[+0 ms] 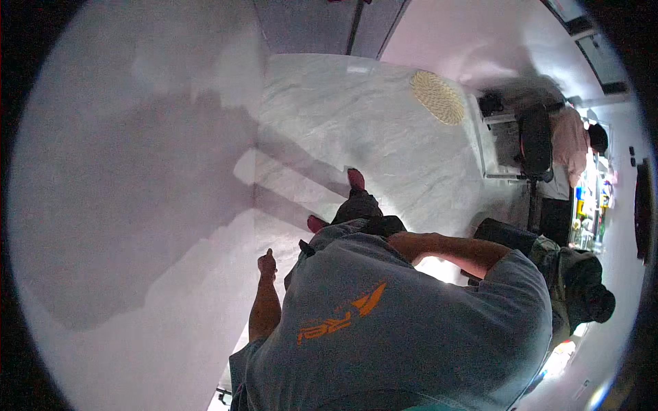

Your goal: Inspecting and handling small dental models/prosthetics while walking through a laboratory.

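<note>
My left hand [267, 264] is beside my body at the left, near the pale wall. Its fingers look curled in, with one digit sticking out, and I see nothing in them. My right arm bends in at the waist, where my right hand [403, 245] rests against the dark trousers [384, 225]. The fingers of that hand are hidden, so what they touch or hold does not show. A grey T-shirt [397, 322] with an orange print covers my torso. Beyond it, my two feet in dark red socks [356, 179] are on the floor.
Grey marbled floor [322, 96] stretches ahead, with an oval woven mat [437, 98]. Grey doors [308, 27] stand at the far end. At right are a black chair [534, 140], a person in pink [570, 140], a person in dark clothes [582, 288] and a lit, cluttered worktop [591, 205].
</note>
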### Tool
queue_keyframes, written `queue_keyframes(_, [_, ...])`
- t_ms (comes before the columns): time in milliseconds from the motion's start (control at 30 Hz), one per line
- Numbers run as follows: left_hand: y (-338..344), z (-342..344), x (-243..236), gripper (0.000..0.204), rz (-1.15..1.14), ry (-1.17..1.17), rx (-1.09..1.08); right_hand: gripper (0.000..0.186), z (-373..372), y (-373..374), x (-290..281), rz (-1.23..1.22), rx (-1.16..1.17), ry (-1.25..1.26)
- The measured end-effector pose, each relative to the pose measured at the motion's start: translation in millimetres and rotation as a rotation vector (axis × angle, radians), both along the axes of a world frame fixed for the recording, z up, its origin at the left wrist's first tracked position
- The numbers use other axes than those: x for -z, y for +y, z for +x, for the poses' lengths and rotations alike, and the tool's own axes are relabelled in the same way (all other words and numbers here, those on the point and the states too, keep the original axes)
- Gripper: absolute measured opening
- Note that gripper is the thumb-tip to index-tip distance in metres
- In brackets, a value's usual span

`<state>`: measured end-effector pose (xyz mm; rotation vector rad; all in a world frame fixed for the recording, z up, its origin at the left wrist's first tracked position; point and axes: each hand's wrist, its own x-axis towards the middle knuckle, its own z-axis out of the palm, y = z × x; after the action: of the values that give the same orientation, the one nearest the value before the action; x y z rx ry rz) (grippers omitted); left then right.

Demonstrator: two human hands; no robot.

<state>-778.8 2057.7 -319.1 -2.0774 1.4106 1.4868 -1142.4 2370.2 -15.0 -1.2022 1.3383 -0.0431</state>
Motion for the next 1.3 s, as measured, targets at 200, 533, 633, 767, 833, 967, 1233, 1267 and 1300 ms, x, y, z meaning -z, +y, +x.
queue_keyframes(200, [-12.1,-40.7,5.4,0.046,-0.208,0.153,0.480,0.036,-26.0,11.0,-23.4,-0.046,0.112,0.032])
queue_keyframes(533, [14.4,-127.4,24.4,0.054,-0.306,0.072,0.971,0.045,-122.1,16.4,-35.2,-0.137,-0.036,0.144])
queue_keyframes(633, [19.7,-154.7,37.1,0.033,-0.189,0.049,0.775,0.046,-157.4,23.0,-30.3,-0.232,-0.013,0.183])
queue_keyframes(767, [26.8,-197.2,52.9,0.020,-0.261,0.067,1.232,0.044,-199.3,32.4,-19.7,-0.153,-0.076,0.175])
queue_keyframes(833, [39.4,-225.7,60.3,0.025,-0.277,0.076,1.063,0.044,-216.5,39.5,-12.8,-0.112,-0.072,0.156])
queue_keyframes(967, [53.3,-266.9,55.2,0.037,-0.308,-0.142,1.248,0.039,-241.8,62.4,4.1,-0.153,-0.035,0.149])
queue_keyframes(1233, [45.9,-290.7,38.1,0.063,-0.171,0.032,0.860,0.034,-263.3,84.3,35.1,-0.476,0.024,0.109])
queue_keyframes(1267, [48.9,-292.2,32.4,0.062,-0.121,-0.004,0.756,0.034,-264.2,83.8,35.1,-0.468,0.025,0.081])
queue_keyframes(1300, [45.8,-293.0,26.1,0.061,-0.165,0.028,0.759,0.036,-264.9,81.9,35.0,-0.321,0.131,0.056])
